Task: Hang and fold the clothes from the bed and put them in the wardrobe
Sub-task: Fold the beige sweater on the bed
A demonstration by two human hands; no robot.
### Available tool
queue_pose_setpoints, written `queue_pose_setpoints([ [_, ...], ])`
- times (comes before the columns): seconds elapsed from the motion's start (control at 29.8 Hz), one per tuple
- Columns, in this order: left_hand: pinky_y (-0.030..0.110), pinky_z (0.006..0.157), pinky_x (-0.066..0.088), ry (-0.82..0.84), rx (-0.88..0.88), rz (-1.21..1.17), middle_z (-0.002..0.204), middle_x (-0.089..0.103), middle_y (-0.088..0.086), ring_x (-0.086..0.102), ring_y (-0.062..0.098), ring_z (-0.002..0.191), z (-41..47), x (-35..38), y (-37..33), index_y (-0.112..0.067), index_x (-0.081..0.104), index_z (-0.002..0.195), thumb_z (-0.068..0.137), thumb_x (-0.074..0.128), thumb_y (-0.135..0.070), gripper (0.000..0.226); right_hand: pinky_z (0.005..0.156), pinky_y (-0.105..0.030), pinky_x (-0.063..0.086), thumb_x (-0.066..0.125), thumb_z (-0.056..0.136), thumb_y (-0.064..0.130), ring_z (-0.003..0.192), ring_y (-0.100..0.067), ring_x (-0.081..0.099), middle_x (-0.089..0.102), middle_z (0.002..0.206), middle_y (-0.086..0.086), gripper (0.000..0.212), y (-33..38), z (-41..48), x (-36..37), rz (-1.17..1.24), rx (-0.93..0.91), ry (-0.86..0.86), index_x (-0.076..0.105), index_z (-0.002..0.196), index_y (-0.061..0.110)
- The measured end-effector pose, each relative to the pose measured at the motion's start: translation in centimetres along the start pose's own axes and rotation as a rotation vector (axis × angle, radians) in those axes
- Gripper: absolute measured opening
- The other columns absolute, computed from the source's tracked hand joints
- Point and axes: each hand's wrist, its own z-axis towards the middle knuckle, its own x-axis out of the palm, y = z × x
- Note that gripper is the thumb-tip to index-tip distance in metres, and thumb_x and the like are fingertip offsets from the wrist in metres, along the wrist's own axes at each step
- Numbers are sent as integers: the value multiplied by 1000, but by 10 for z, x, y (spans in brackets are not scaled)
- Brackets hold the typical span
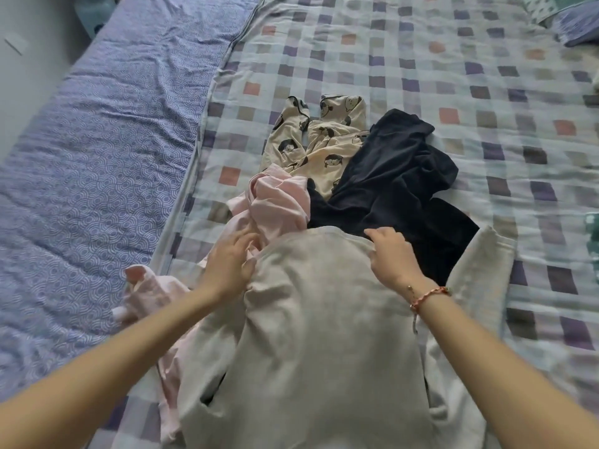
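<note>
1. Head view, surface: a bed (470, 196) is covered by a pale checked quilt with purple, grey and salmon squares (421, 59). Along the bed's left edge lies a blue-violet sheet printed with white wave arcs (97, 140).
2. A light grey soft-knit sweatshirt (311, 335) lies spread flat at the near edge of the bed, one sleeve (479, 273) angled toward the right edge.
3. A crumpled pale pink garment (275, 202) lies to its left, partly under it. A dark navy garment (398, 179) lies just beyond it, overlapping a cream pyjama piece printed with cartoon faces (324, 147).
4. The left hand (231, 264) rests, fingers straight and spread, on the pink cloth, thumb against the grey sweatshirt's left edge.
5. The right hand (392, 254), with a red braided bracelet (428, 296) at its wrist, curls its fingers over the sweatshirt's far edge, gripping it.
</note>
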Motion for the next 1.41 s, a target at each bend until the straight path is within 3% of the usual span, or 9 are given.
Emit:
queue_pose_setpoints([
  [0.24, 33, 74, 44, 160, -587, -169, 94, 65, 9, 61, 29, 93, -107, 29, 89, -4, 61, 98, 76, 65, -31, 35, 77, -10, 38, 51, 89, 1, 93, -16, 61, 66, 99, -8, 24, 99, -111, 84, 738, -68, 301, 64, 108, 5],
  [0.4, 29, 63, 34, 34, -670, -292, 77, 54, 2, 50, 20, 75, -112, 37, 93, -12, 53, 79, 83, 66, -27, 20, 77, -9, 39, 49, 92, 8, 87, -6, 56, 62, 95, 4, 27, 145, -140, 106, 735, -109, 503, 60, 116, 16],
  [0.5, 31, 57, 27, -7, -542, -269, 59, 45, 6, 40, 19, 61, -100, 38, 86, -16, 37, 54, 87, 61, -19, 40, 83, -20, 47, 50, 90, 7, 88, -12, 61, 66, 96, 1, 27, 150, -136, 105, 775, -53, 485, 62, 111, 20],
  [0.67, 28, 62, 39, -374, -547, -472, 75, 61, 6, 56, 20, 71, -135, 8, 96, -8, 53, 69, 92, 54, -13, 24, 83, -19, 47, 60, 88, 13, 90, -13, 61, 65, 98, -4, 23, 183, -146, 101, 815, -29, 452, 62, 111, 11],
  [0.77, 34, 68, 53, -417, -646, -823, 80, 67, 6, 66, 21, 75, -161, 2, 103, -9, 54, 75, 96, 48, -13, 22, 89, -28, 46, 70, 80, 35, 102, -18, 57, 56, 110, -8, 59, 212, -157, 111, 727, -19, 528, 42, 127, 14],
  [0.94, 44, 80, 50, -172, -789, -806, 78, 67, 2, 65, 27, 86, -191, 21, 119, -15, 58, 75, 93, 50, -16, 20, 93, -30, 42, 71, 80, 32, 115, -34, 51, 35, 132, -20, 72, 253, -174, 129, 521, 312, 349, 27, 128, 0],
  [1.11, 28, 62, 45, 100, -816, -817, 76, 57, 4, 53, 17, 68, -200, 28, 108, -12, 53, 80, 98, 41, -28, 27, 70, -27, 41, 53, 76, 11, 81, -26, 56, 59, 85, -8, 8, 260, -168, 126, 490, 313, 321, 49, 71, 15],
  [1.28, 24, 57, 52, 255, -910, -1174, 85, 65, 9, 63, 17, 75, -208, 13, 107, -8, 59, 91, 96, 32, -54, 53, 46, -9, 31, 59, 71, 0, 49, -1, 43, 52, 53, 9, 13, 247, -176, 90, 1212, 175, 350, 56, 64, 10],
  [1.41, 24, 67, 47, 591, -767, -1452, 99, 67, 2, 64, 15, 82, -196, 10, 104, -15, 60, 114, 78, 14, -83, 90, 47, -17, 29, 46, 52, 8, 52, -6, 40, 53, 61, 4, 23, 226, -184, 73, 1366, 213, 423, 60, 71, 9],
])
